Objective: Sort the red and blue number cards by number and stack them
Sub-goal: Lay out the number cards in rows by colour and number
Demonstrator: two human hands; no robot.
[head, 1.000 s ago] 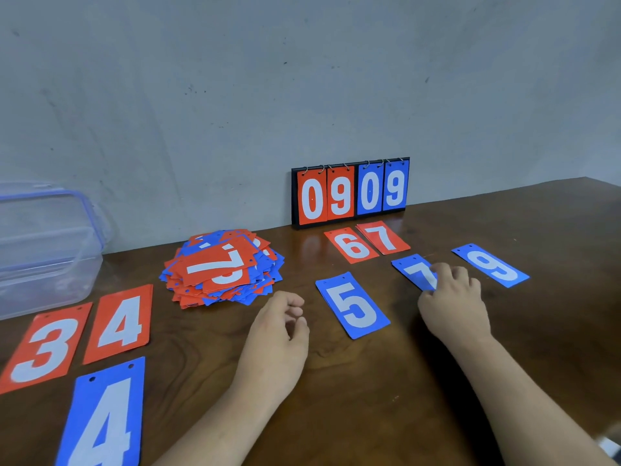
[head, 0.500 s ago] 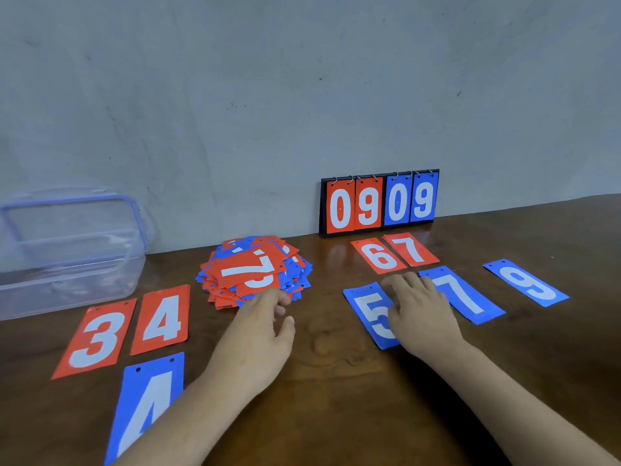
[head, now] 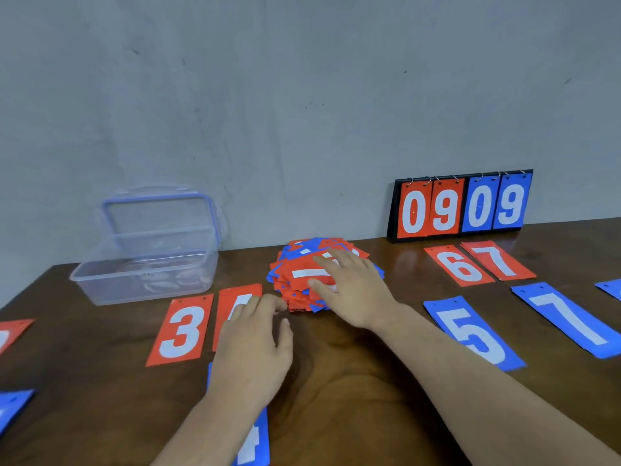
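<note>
Clear plastic box [head: 144,264] sits far L on the table [head: 336,381], lid [head: 158,213] swung up vs the wall [head: 302,95]. Can't make out any contents thru its walls.

Unsorted pile [head: 292,264] of red + blue cards lies mid-table, just R of the box, cards at mixed angles. Top red card has its long axis roughly L-R, digit sideways.

Sorted cards lie flat, face up, long axis near-far, punch holes at the far end:
- L side: red 3 [head: 181,327], red 4 [head: 235,297] touching beside it, blue 4 [head: 255,445] nearer.
- R side, far ends leaning L: red 6 [head: 458,265], red 7 [head: 497,260], blue 5 [head: 470,334], blue 7 [head: 568,317].

Flip scoreboard [head: 460,206] stands upright at the wall, reads 09 09.

Right hand [head: 356,287] rests on the pile, fingers spread + straight, thumb at the top card's near edge; no grasp.

Left hand [head: 255,338] is over red 4 + blue 4, fingers loosely curled, nothing held.
</note>
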